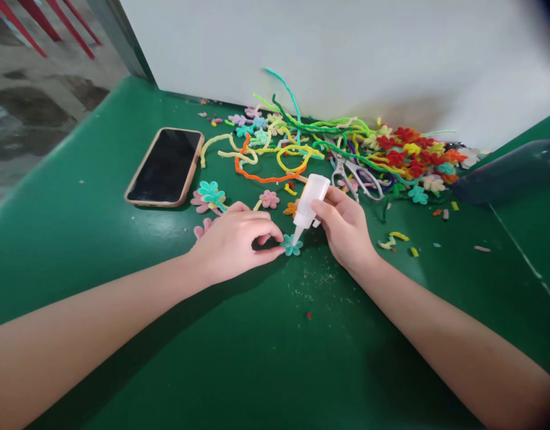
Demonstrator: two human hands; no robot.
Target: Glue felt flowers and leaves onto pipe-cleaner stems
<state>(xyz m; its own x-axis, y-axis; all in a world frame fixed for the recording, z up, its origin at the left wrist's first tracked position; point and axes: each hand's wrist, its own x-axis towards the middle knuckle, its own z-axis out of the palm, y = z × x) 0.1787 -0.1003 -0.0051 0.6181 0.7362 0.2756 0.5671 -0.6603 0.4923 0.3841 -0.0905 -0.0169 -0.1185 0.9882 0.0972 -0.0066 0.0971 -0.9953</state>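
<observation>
Between thumb and index finger, my left hand [232, 245] pinches the edge of a teal pipe-cleaner flower [292, 245]. My right hand [346, 227] is closed around a white glue bottle [311, 200], tilted nozzle down. The nozzle tip meets the middle of the flower, as far as I can see. Just beyond my left hand lie a turquoise flower [211, 192] and a pink flower [269, 199] on a pale yellow stem. An orange flower [291, 209] is partly hidden behind the bottle.
A phone [166, 166] lies at the left on the green table [239, 370]. Scissors [354, 173] rest among loose pipe cleaners [297, 149]. Heaped red, orange and yellow flowers [409, 154] sit at the back right, near a dark object [512, 173]. A white panel [328, 54] stands behind.
</observation>
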